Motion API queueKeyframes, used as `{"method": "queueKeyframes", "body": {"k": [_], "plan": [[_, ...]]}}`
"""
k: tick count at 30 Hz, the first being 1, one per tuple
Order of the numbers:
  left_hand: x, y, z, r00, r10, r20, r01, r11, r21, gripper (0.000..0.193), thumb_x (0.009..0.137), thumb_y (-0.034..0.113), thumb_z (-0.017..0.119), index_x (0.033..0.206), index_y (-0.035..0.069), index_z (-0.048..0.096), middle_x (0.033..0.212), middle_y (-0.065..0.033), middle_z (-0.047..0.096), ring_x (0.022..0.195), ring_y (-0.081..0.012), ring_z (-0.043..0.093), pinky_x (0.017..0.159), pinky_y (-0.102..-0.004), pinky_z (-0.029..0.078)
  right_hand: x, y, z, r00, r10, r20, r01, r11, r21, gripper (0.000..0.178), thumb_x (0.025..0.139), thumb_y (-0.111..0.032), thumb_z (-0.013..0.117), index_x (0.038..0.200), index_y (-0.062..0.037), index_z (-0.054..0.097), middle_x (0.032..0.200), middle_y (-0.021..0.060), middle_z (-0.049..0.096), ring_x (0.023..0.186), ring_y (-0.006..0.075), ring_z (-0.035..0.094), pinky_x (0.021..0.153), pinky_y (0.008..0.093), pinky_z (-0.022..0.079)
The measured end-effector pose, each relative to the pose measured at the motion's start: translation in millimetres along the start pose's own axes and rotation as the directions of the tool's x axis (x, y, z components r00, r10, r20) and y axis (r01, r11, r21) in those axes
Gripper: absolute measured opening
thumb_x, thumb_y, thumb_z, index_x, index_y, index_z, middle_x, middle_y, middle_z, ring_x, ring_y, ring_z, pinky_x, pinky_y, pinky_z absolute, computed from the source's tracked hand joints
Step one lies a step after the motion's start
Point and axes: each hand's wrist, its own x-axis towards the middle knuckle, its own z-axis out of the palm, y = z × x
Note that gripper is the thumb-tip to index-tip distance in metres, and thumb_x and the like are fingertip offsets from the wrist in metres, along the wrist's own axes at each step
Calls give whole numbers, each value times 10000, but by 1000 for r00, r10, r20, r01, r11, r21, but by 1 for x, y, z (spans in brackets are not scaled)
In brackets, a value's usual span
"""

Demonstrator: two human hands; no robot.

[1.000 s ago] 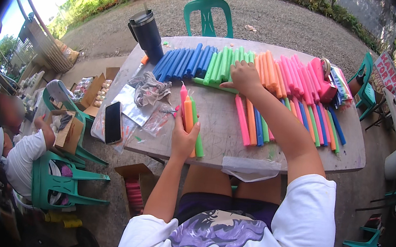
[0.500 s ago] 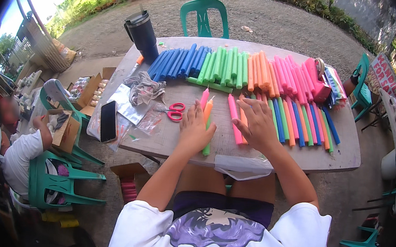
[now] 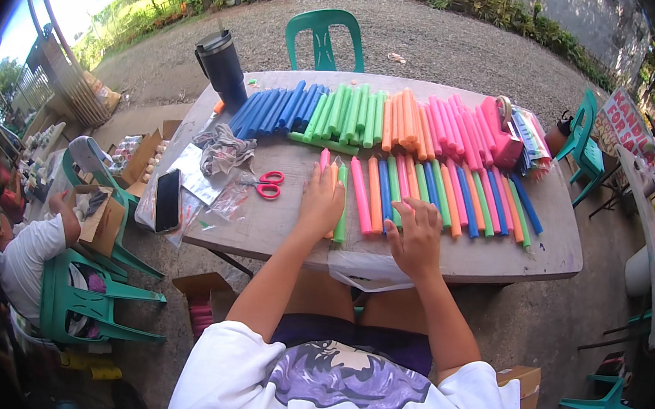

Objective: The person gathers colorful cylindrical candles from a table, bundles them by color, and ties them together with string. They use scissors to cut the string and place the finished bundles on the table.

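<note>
Three candles [image 3: 340, 215] (pink, orange, green) under left hand [image 3: 321, 208], grip impossible to tell | right hand [image 3: 416, 247] open, fingers spread over near ends of mixed-colour candle row [image 3: 440, 193] on worktop [image 3: 278, 227] | press lightly, keep candles parallel, square up ends, avoid rolling any

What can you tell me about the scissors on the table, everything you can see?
The scissors have two red loop handles, plastic by the look of them, and a short visible stretch of gray, metallic-looking blades. They lie flat on the table, handles toward the right, blades pointing left toward clear plastic. The blade tips are hard to make out against it, so I can't tell whether they're open or shut. Nobody is holding them.
</note>
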Motion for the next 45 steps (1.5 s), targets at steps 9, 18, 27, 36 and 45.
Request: {"method": "queueKeyframes", "body": {"k": [9, 18, 27, 36, 45], "plan": [[-16, 2, -6, 976, 218, -33, -217, 976, 12, 652, 839, 361, 580, 1398, 86, 387, 1476, -219, 273, 1344, -373, 299, 1117, -449, 218, -4, 1, 1, 1000, 8, -9, -8, 1000, 18, 305, 852, -285, 601, 1061, -62, 601, 1104, 121, 545, 1094, 292, 462, 965, 457, 319], [-20, 16, -52, 988, -3, 154, -41, 958, 282, 719, 735, 302, 676, 1368, 117, 389, 1392, -196, 403, 1247, -365, 435, 991, -467, 387, 1, -1, 1, 1000, 4, -23, -5, 1000, -12, 266, 825, -210, 624, 1047, -65, 606, 1093, 108, 566, 1076, 299, 486, 936, 426, 350], [-41, -25, -88, 981, -80, -176, 66, 994, -86, 589, 731, 152, 672, 1243, 41, 402, 987, -168, 589, 857, -311, 636, 763, -431, 505, 111, -49, 39, 978, -205, -43, 210, 959, 192, 289, 780, -152, 633, 1052, -66, 588, 1035, 106, 578, 1006, 286, 525, 881, 403, 426], [-49, -63, -68, 914, -142, -381, -129, 788, -602, 451, 750, 58, 667, 1134, 22, 433, 842, -82, 571, 743, -179, 591, 672, -320, 487, 197, -93, 208, 936, -227, 268, 245, 969, -37, 473, 749, -185, 664, 1188, -80, 522, 1153, 196, 534, 1069, 314, 531, 870, 404, 483], [-51, -48, -81, 936, -167, -311, -134, 646, -751, 364, 791, -2, 628, 1094, 22, 428, 671, -36, 528, 450, -98, 511, 411, -246, 417, 205, -89, 254, 944, -280, 175, 323, 893, -312, 177, 773, -84, 602, 950, -75, 610, 1074, 148, 599, 895, 282, 609, 684, 346, 562]]}}
